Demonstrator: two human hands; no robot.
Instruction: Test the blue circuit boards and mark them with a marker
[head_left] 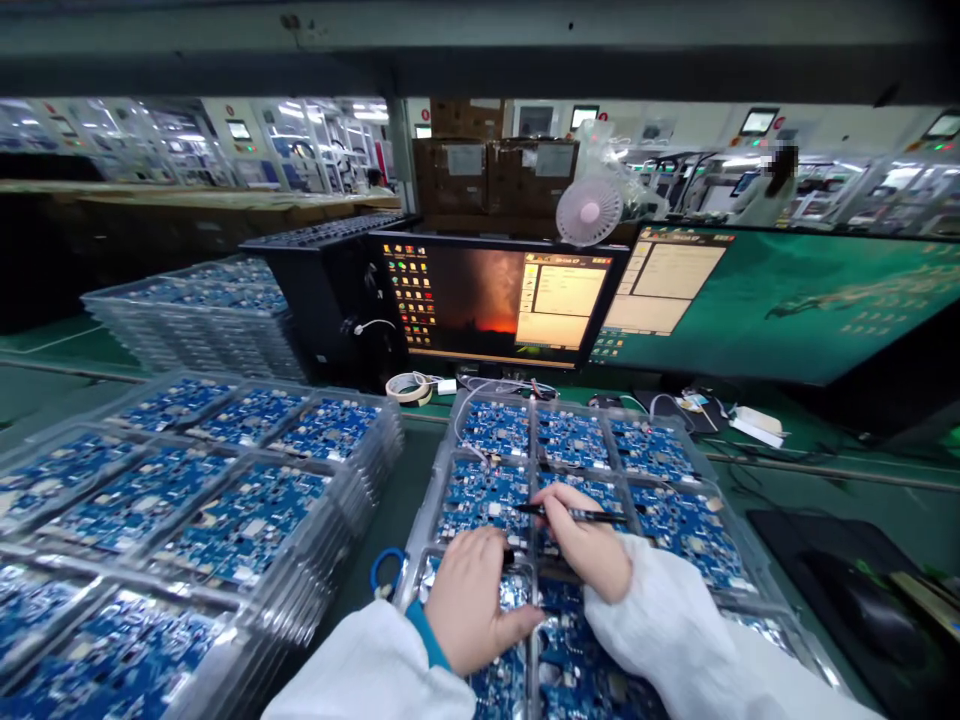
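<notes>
My right hand (pixel 581 540) is closed around a slim black marker pen (pixel 604 517), its tip pointing left over a blue circuit board (pixel 480 490). That board sits in one compartment of a clear plastic tray (pixel 534 440) filled with similar boards. My left hand (pixel 472 600) rests over the tray just nearer to me, fingers curled and thumb stretched to the right. By its index finger a small black piece, apparently the pen cap (pixel 509 556), sticks out. The boards beneath both hands are partly hidden.
On the left stand stacked clear trays of boards (pixel 379 450), with another stack (pixel 202 340) behind. Blue-handled scissors (pixel 386 570) lie between. Two monitors (pixel 495 300), a tape roll (pixel 409 388), cables and a small fan (pixel 589 210) stand behind; a mouse (pixel 862 600) is at right.
</notes>
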